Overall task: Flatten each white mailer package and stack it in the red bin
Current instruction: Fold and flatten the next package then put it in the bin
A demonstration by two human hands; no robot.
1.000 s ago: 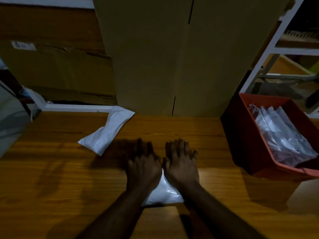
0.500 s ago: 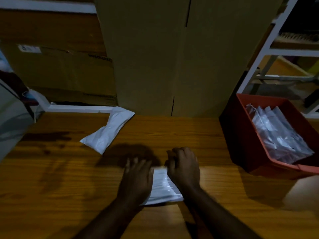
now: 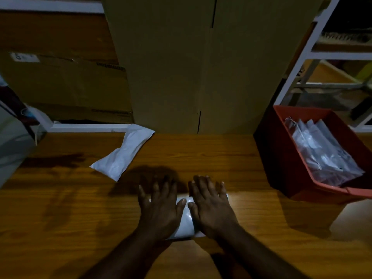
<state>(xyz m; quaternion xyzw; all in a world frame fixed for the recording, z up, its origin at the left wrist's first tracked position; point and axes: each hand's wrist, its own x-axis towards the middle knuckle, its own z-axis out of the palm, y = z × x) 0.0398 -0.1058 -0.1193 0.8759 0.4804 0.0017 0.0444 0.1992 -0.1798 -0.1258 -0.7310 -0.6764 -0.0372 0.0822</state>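
A white mailer package [image 3: 186, 222] lies on the wooden table [image 3: 60, 208] in front of me, mostly hidden under my palms. My left hand [image 3: 161, 206] presses flat on its left half, fingers spread. My right hand [image 3: 211, 206] presses flat on its right half, fingers spread as well. A second white mailer package [image 3: 124, 152], puffy and uncovered, lies farther back to the left. The red bin [image 3: 285, 158] stands at the table's right edge and holds several flattened mailers [image 3: 320, 154].
A tall cardboard box [image 3: 201, 63] stands at the back of the table, with another cardboard box [image 3: 64, 85] to its left. A white metal shelf [image 3: 322, 55] rises behind the bin. A grey object [image 3: 12, 141] borders the table's left side.
My right hand has uncurled from a half-closed pose to flat, and both hands have slid forward and apart over the mailer. The other mailer and the bin stayed put.
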